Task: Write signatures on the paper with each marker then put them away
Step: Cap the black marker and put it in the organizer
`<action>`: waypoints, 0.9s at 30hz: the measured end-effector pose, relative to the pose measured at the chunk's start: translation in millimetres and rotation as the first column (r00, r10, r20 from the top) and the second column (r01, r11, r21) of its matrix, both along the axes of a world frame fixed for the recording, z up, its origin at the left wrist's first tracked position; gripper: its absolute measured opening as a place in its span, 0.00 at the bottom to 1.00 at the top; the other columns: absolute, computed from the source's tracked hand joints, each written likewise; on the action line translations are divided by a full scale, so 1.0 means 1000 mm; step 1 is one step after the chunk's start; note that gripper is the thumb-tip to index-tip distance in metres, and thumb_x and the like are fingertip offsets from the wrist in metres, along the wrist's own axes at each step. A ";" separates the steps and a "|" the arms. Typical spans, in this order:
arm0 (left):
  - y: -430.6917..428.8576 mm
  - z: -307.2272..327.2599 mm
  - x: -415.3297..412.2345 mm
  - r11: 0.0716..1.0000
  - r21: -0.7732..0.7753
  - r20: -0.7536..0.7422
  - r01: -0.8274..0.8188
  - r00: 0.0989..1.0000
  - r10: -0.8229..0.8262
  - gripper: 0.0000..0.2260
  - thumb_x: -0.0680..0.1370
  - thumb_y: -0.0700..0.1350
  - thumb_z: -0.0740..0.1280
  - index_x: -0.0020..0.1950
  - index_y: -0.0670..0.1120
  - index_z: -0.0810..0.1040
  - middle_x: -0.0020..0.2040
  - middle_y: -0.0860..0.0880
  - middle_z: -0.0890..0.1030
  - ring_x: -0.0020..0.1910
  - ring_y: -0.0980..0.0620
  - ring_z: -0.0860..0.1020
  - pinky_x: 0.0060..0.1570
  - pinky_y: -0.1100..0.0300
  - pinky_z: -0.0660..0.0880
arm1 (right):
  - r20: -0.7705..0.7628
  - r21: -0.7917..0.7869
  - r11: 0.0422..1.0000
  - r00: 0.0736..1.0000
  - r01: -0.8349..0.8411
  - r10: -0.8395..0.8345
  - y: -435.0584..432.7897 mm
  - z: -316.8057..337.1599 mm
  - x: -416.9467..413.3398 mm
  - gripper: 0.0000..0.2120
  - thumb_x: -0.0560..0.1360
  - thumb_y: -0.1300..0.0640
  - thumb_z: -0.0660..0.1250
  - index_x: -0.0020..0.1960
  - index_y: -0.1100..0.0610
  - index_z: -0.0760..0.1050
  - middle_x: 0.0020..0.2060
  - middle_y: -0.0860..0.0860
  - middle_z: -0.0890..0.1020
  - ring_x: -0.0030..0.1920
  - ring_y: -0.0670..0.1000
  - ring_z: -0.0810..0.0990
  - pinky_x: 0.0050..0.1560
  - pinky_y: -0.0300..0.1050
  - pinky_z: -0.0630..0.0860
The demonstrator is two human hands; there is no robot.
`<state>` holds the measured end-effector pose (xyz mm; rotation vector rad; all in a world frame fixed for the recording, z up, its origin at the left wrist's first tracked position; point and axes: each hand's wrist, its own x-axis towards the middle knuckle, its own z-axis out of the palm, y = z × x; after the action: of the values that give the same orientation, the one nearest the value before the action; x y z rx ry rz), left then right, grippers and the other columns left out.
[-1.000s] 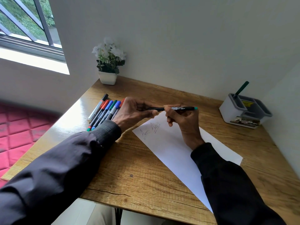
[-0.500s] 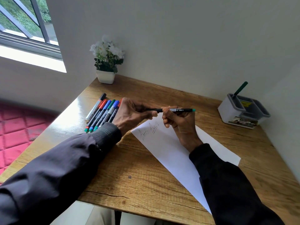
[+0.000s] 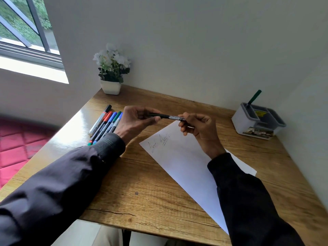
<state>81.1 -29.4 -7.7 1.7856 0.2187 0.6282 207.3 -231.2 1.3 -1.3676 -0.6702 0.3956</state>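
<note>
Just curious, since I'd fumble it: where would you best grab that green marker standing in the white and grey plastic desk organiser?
I'd pinch the green marker by its upper end, coming from above along its lean. It stands tilted, top toward the right, in the left compartment of the white and grey plastic desk organiser, whose walls hide its lower part.

A home study nook, by the look of it. A small wooden bench (image 3: 142, 183) sits in a wall corner under a window (image 3: 26, 32). A potted flower (image 3: 111, 68) stands at its far left corner, a desk organizer (image 3: 255, 123) at its far right, and a red quilted cushion (image 3: 17, 144) lies off its left edge.
</note>
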 end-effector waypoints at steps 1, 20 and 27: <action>0.000 0.000 0.000 1.000 0.001 0.000 0.000 1.000 0.000 0.11 0.72 0.40 0.77 0.54 0.41 0.85 0.47 0.51 0.87 0.46 0.53 0.86 0.47 0.60 0.83 | 0.079 -0.077 0.997 0.997 0.013 -0.007 -0.003 0.002 0.001 0.07 0.80 0.61 0.70 0.50 0.64 0.85 0.39 0.60 0.86 0.35 0.56 0.83 0.36 0.45 0.81; -0.039 0.042 0.039 1.000 -0.007 0.072 0.002 0.997 -0.001 0.07 0.74 0.40 0.76 0.51 0.43 0.85 0.39 0.57 0.87 0.41 0.59 0.85 0.42 0.70 0.79 | 0.439 -0.234 0.910 0.873 0.342 -0.215 -0.019 0.026 0.018 0.08 0.75 0.55 0.77 0.51 0.58 0.87 0.42 0.49 0.88 0.42 0.45 0.85 0.45 0.33 0.78; -0.032 0.021 0.055 0.990 -0.139 -0.095 0.032 0.994 -0.046 0.00 0.75 0.41 0.74 0.45 0.46 0.85 0.36 0.52 0.86 0.33 0.64 0.82 0.37 0.72 0.76 | 0.384 -0.140 0.882 0.846 0.449 -0.369 -0.062 0.046 0.043 0.01 0.76 0.60 0.76 0.46 0.56 0.84 0.38 0.52 0.86 0.37 0.47 0.83 0.43 0.46 0.81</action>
<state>136.5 -61.2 13.6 1.6847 0.2864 0.4868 249.8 -292.8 46.9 -1.7767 -0.6052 -0.1296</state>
